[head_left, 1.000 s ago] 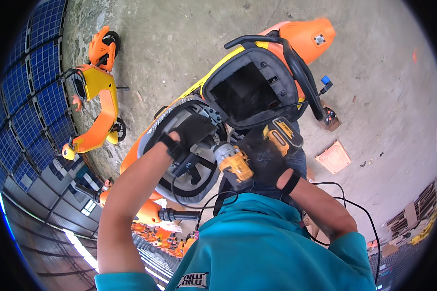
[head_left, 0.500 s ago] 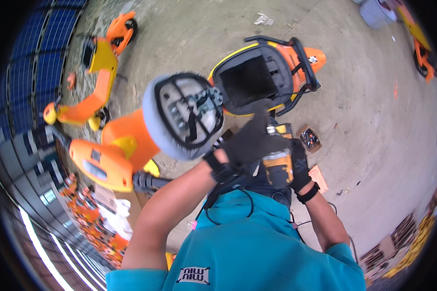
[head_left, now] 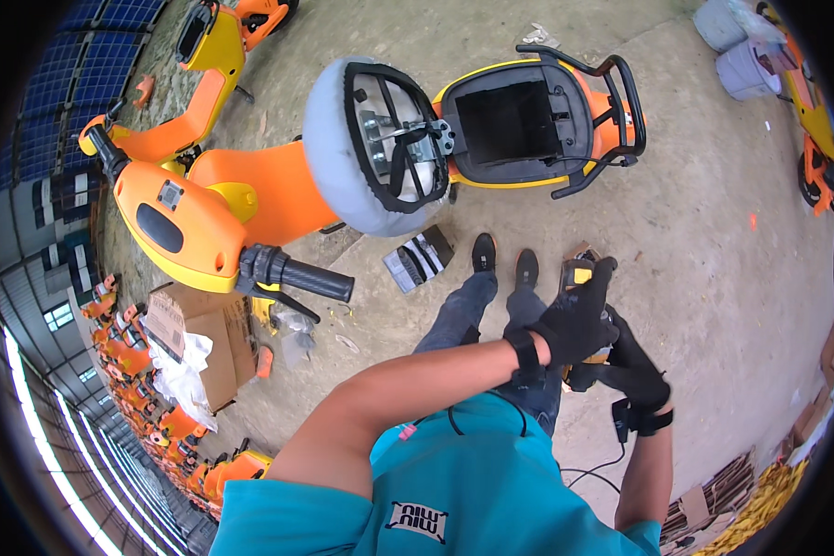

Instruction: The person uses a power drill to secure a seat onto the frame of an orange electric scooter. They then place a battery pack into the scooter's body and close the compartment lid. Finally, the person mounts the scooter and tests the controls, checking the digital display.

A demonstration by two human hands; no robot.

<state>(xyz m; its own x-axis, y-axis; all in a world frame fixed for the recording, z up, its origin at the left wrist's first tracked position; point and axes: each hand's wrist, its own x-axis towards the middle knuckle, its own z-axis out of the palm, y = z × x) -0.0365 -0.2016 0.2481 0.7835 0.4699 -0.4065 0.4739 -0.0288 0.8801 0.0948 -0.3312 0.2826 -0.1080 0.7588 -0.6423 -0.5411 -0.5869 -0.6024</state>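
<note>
The grey floor (head_left: 704, 269) carries an orange-and-yellow scooter (head_left: 269, 185), a cardboard box (head_left: 224, 347), a small black-and-white box (head_left: 404, 271) near the dark shoes (head_left: 526, 267), pale buckets (head_left: 746, 76) and a crumpled scrap (head_left: 539, 35) (paper or cloth, hard to tell).

Okay, the left forearm (head_left: 435, 378) ran clear across the torso (head_left: 491, 463), and the black-gloved left hand (head_left: 576, 324) was way over on the right side, fingers (head_left: 604, 272) bent. The right forearm (head_left: 647, 468) angled forward, with the right hand (head_left: 634, 366), gloved too, just beside the left. Couldn't really tell how tight either one was closed. Legs (head_left: 461, 313) were a bit apart, feet (head_left: 483, 254) side by side.
</note>
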